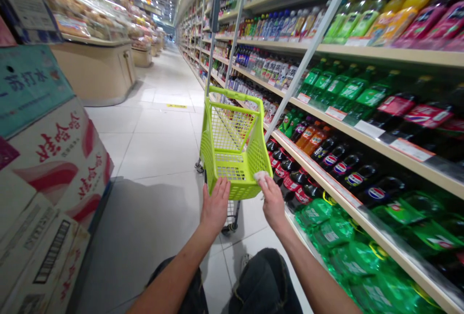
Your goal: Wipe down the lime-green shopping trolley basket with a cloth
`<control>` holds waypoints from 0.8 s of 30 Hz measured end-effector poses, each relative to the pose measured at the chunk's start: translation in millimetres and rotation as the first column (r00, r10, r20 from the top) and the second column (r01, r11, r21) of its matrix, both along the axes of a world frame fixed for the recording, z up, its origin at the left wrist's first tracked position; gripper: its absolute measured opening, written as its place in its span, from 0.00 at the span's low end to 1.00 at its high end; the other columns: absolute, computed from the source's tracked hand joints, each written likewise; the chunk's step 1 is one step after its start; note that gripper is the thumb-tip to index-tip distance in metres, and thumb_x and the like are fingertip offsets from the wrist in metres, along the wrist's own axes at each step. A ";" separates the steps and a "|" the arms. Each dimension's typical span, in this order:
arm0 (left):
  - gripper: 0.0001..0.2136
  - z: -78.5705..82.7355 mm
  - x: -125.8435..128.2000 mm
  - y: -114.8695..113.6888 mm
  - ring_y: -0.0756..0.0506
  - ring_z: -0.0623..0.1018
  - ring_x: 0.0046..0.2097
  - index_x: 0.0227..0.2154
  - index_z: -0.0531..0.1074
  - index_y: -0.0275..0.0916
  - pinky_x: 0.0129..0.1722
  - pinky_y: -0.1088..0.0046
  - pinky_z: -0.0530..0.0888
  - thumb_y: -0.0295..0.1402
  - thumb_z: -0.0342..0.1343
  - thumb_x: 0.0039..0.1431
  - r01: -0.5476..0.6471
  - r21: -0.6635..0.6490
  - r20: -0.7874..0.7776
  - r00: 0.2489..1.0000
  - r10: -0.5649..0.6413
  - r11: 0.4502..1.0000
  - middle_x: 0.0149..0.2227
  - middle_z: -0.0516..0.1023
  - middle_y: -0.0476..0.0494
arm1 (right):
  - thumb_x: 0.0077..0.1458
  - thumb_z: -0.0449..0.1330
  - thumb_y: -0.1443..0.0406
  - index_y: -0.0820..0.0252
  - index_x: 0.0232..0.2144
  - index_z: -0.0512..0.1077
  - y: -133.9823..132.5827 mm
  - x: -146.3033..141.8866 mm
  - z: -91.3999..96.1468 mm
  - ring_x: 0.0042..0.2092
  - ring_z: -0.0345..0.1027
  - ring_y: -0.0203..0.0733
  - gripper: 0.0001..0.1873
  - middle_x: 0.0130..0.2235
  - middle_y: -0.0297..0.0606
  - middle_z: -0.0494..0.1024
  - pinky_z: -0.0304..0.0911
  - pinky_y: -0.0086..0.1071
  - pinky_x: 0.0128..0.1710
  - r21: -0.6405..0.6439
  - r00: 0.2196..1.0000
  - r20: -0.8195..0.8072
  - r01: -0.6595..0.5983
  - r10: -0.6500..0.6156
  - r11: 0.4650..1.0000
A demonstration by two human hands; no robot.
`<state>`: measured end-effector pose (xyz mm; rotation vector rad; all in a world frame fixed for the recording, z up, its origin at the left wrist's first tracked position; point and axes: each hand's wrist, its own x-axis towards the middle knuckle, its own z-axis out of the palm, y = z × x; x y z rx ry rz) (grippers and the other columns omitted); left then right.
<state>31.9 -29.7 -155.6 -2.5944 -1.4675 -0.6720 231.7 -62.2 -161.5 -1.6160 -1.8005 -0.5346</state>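
A small lime-green shopping cart (232, 152) stands in a store aisle in front of me, its basket empty. My left hand (215, 206) rests flat against the near end of the basket, fingers stretched up. My right hand (272, 201) presses a small white cloth (260, 176) against the basket's near right corner, fingers closed on it. My knees in dark trousers show at the bottom.
Shelves of drink bottles (344, 159) run along the right, close to the cart. Stacked cardboard boxes (47, 183) stand at the left. A bakery counter (97, 67) lies farther back on the left. The tiled aisle floor (159, 125) stretches ahead.
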 end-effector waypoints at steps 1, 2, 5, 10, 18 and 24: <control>0.27 1.0 0.5 -1.2 0.44 0.55 0.60 0.55 0.56 0.37 0.55 0.47 0.52 0.18 0.35 0.51 0.001 -0.008 0.000 1.000 -0.001 1.000 0.59 0.57 0.43 | 0.46 0.43 0.81 0.56 0.53 0.61 -0.6 5.6 1.1 0.59 0.49 0.43 0.33 0.56 0.43 0.61 0.52 0.46 0.54 0.013 0.998 -0.026 0.059 -0.059 0.998; 0.27 1.7 1.4 -2.5 0.44 0.55 0.60 0.55 0.56 0.37 0.55 0.47 0.53 0.18 0.35 0.51 0.000 -0.015 0.001 1.000 0.000 1.000 0.59 0.56 0.43 | 0.45 0.42 0.81 0.56 0.53 0.61 -1.1 7.9 1.7 0.59 0.49 0.43 0.34 0.57 0.43 0.60 0.52 0.46 0.54 0.019 0.994 -0.050 0.095 -0.093 0.995; 0.27 2.1 5.1 -6.6 0.44 0.56 0.60 0.55 0.57 0.37 0.55 0.47 0.53 0.18 0.35 0.51 -0.009 -0.023 0.015 1.000 0.009 1.000 0.59 0.57 0.43 | 0.44 0.42 0.82 0.57 0.54 0.59 -1.5 -7.9 0.8 0.60 0.47 0.42 0.35 0.58 0.42 0.58 0.52 0.43 0.55 -0.009 0.998 -0.061 -0.005 0.004 1.000; 0.25 0.4 -1.1 -5.4 0.43 0.57 0.59 0.54 0.58 0.36 0.56 0.49 0.51 0.20 0.38 0.52 0.032 0.002 0.038 0.999 -0.032 0.999 0.58 0.58 0.42 | 0.46 0.43 0.80 0.58 0.53 0.61 0.2 -28.8 1.8 0.59 0.48 0.41 0.32 0.56 0.44 0.61 0.53 0.43 0.55 -0.036 0.984 -0.023 -0.178 0.177 0.983; 0.27 -6.4 -23.4 6.2 0.43 0.54 0.61 0.55 0.56 0.34 0.57 0.51 0.49 0.19 0.37 0.50 -0.008 0.078 -0.010 1.000 0.009 0.997 0.59 0.55 0.41 | 0.43 0.42 0.81 0.59 0.55 0.58 -1.8 -46.6 -4.4 0.60 0.45 0.40 0.35 0.57 0.43 0.59 0.52 0.43 0.55 -0.015 0.987 -0.108 -0.125 0.123 0.992; 0.26 -3.4 -33.6 9.8 0.44 0.56 0.60 0.54 0.57 0.35 0.58 0.51 0.49 0.19 0.38 0.49 0.022 0.103 -0.029 0.999 -0.019 0.994 0.59 0.57 0.41 | 0.45 0.43 0.81 0.58 0.53 0.60 0.1 -66.0 -5.0 0.60 0.47 0.40 0.33 0.55 0.43 0.63 0.50 0.44 0.55 -0.010 0.972 -0.044 -0.231 0.231 0.973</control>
